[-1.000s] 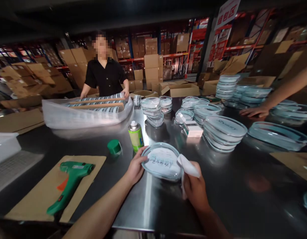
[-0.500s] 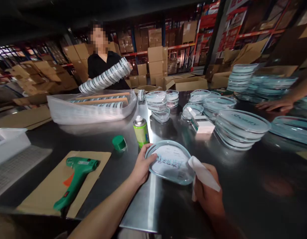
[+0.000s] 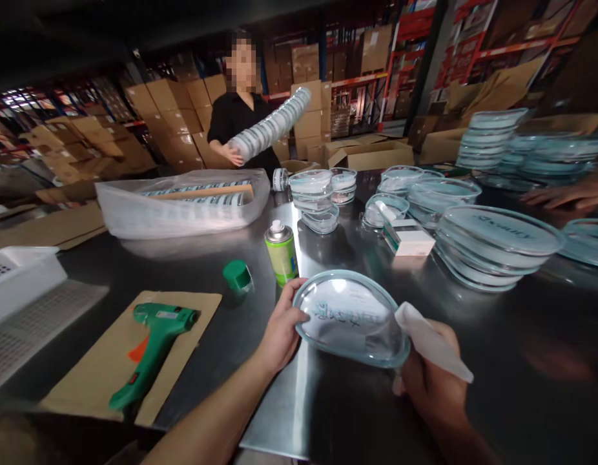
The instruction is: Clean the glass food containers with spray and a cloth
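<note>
My left hand [image 3: 281, 328] grips the left rim of a clear oval cosmetic bag [image 3: 350, 323] with "Beauty" lettering, its thumb on the front face. The bag is held tilted above the metal table. My right hand [image 3: 442, 384] is closed on a folded white wipe [image 3: 432, 342], which meets the bag's right rim. Most of the right fingers are hidden behind the wipe. Just beyond the left hand stands a green spray can [image 3: 282, 255] without its cap. The green cap [image 3: 236, 275] lies to its left.
A green glue gun [image 3: 156, 345] rests on cardboard at left, near a white basket [image 3: 25, 278]. Stacked clear bags [image 3: 497, 248] and a small white box [image 3: 411, 239] stand at right. Across the table a person [image 3: 243, 116] holds a long stack; another person's hand [image 3: 560, 197] is far right.
The bag has tipped so its lettering is less readable, with the wipe still at its right rim. The person opposite has shifted right with the long stack. The view has turned slightly.
</note>
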`<state>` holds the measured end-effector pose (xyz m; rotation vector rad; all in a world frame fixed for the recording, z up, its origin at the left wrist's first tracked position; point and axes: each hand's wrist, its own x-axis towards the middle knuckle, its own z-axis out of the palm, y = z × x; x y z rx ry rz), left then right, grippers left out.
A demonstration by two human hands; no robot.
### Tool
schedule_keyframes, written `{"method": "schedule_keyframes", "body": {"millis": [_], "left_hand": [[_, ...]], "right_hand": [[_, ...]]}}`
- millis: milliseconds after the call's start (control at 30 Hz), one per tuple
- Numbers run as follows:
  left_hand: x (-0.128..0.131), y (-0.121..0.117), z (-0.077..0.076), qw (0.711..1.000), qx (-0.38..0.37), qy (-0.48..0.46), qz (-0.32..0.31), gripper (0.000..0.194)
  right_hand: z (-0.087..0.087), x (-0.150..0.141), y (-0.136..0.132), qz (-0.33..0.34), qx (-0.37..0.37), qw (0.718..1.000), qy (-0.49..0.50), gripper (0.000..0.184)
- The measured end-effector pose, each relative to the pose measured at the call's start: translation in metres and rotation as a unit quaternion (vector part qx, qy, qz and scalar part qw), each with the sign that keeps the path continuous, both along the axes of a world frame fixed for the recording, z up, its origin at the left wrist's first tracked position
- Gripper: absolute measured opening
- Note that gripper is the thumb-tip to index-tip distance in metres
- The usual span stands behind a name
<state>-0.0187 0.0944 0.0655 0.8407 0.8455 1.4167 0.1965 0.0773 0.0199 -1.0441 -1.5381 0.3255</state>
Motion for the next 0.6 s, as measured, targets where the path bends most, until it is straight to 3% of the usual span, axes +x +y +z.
{"method": "schedule_keyframes", "body": {"millis": [133, 267, 433, 600], "left_hand": [[-0.001, 0.001, 0.0, 1.0, 0.0, 0.003, -0.001, 0.051], [-0.001, 0.001, 0.0, 1.0, -0.006, -0.003, -0.003, 0.051], [0.001, 0.004, -0.004, 1.0, -0.006, -0.017, -0.006, 0.05], [0.003, 0.004, -0.009, 0.999, -0.015, -0.028, -0.025, 0.047]], "right_hand": [[-0.006, 0.006, 0.003, 0.04, 0.03, 0.999, -0.011, 0.032], [-0.007, 0.008, 0.001, 0.035, -0.01, 0.999, 0.003, 0.031], [-0.006, 0.007, -0.003, -0.009, -0.03, 0.999, -0.007, 0.022], [-0.008, 0.009, 0.012, -0.073, 0.019, 0.995, -0.061, 0.027]]}}
